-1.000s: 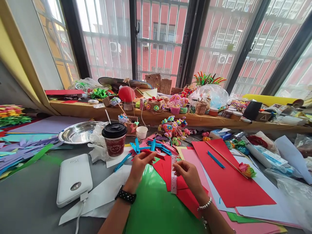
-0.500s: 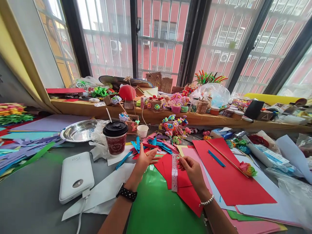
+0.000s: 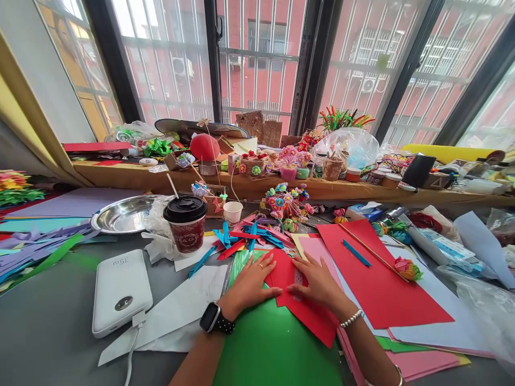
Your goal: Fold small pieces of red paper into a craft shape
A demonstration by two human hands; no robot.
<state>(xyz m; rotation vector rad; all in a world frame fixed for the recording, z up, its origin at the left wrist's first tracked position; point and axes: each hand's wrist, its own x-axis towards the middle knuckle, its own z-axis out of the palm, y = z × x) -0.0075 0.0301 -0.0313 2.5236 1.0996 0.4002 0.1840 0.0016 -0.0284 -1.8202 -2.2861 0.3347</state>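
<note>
My left hand [image 3: 253, 279] lies flat, fingers spread, on the left edge of a red paper sheet [image 3: 309, 313] that rests on a green sheet [image 3: 265, 348]. A black watch is on that wrist. My right hand [image 3: 316, 279] presses down on the same red sheet, and a small clear ruler [image 3: 298, 277] shows under its fingers. I cannot tell whether the fingers grip the ruler or only rest on it. A pile of red, blue and pink paper strips [image 3: 249, 238] lies just beyond both hands.
A lidded coffee cup [image 3: 185, 224] and a white power bank [image 3: 119, 292] with its cable sit to the left. A steel bowl [image 3: 123, 214] stands behind them. Large red paper [image 3: 374, 284] with a wooden stick [image 3: 372, 252] lies right. Paper flowers [image 3: 286, 206] crowd the sill.
Both hands came down from holding a red strip and the ruler in the air. They now press flat on the red sheet; the red strip left my left hand.
</note>
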